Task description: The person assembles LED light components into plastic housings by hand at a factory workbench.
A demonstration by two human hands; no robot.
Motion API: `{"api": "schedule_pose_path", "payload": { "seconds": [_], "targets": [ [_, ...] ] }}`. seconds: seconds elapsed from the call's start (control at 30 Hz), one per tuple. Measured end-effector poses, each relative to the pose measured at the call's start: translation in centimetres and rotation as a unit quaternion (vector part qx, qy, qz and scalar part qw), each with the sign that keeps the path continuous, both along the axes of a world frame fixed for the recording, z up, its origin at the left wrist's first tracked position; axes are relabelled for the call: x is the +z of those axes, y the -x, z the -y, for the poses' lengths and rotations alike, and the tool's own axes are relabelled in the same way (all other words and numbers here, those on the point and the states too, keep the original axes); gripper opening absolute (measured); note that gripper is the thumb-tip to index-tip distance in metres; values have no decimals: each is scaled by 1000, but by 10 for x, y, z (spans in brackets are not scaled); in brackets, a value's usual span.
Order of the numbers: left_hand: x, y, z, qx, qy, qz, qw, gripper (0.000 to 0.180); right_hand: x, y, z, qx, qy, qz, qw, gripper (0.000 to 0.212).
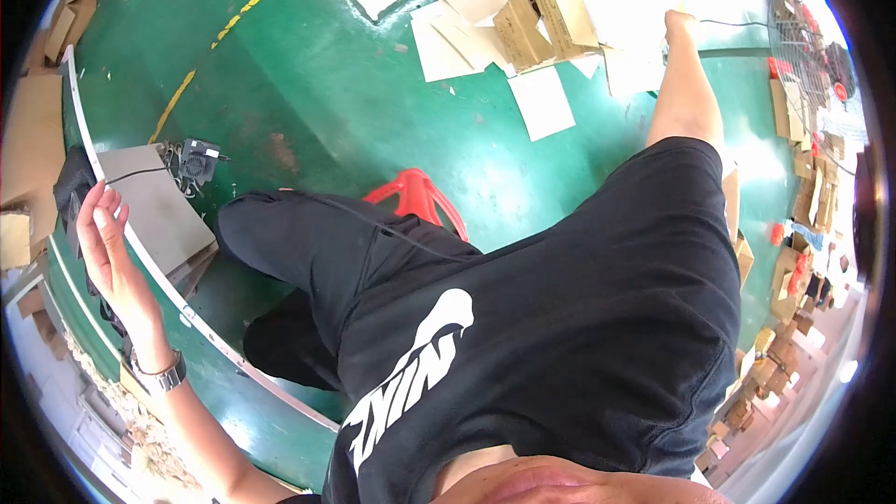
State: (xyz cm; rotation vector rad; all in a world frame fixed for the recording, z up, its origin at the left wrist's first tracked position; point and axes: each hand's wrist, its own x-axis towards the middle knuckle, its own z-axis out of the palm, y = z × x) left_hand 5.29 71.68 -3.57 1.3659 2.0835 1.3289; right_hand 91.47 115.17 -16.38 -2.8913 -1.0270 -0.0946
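- Two hands are observed, held well apart.
- Left hand [112,257]: one, raised at one long pale bar [157,264]; the fingers are parted and lightly curled, with nothing seen gripped. Whether the bar is touched cannot be told.
- One metal wristwatch [161,373] is worn on the left wrist.
- Right hand [679,26]: one, extended to the right edge of one large white sheet [630,14]; its fingers are poorly shown, so their opening and any hold cannot be told.
- The white sheet is located on the right side of one cardboard pile [523,33], whose overlapping pieces cannot be reliably counted.
- One pale square sheet [541,105] is found on the green floor [345,84], at the pile's near side.
- One red stool [415,194] is noted, partly hidden by the black trousers.
- One grey panel [154,210] is recorded near the left hand, with one black device [198,161] beside its corner.
- One wire-caged fan [793,42] is sighted at far right.
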Motion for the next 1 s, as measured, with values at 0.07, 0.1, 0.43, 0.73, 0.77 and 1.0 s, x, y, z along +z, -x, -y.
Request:
{"api": "schedule_pose_path", "payload": {
  "seconds": [0.07, 0.1, 0.43, 0.73, 0.77, 1.0],
  "targets": [
    [34, 2, 30, 21, 33, -66, 997, 42, -47, 135, 8, 66, -41, -45, 996, 46],
    [34, 1, 30, 29, 39, -65, 997, 41, -20, 162, 29, 78, -114, -24, 990, 41],
    [28, 5, 95, 93, 58, -2, 994, 31, -15, 165, -169, 252, -622, -47, 739, 24],
    [43, 13, 236, 259, 104, -76, 957, 24, 92, 634, 29, 543, -597, -317, 498, 29],
    [34, 17, 250, 282, 102, -78, 951, 24, 104, 667, 53, 605, -538, -314, 495, 30],
    [-16, 15, 349, 399, 101, -47, 910, 19, 171, 887, 260, 800, -251, -465, 283, 28]
  ]
}}
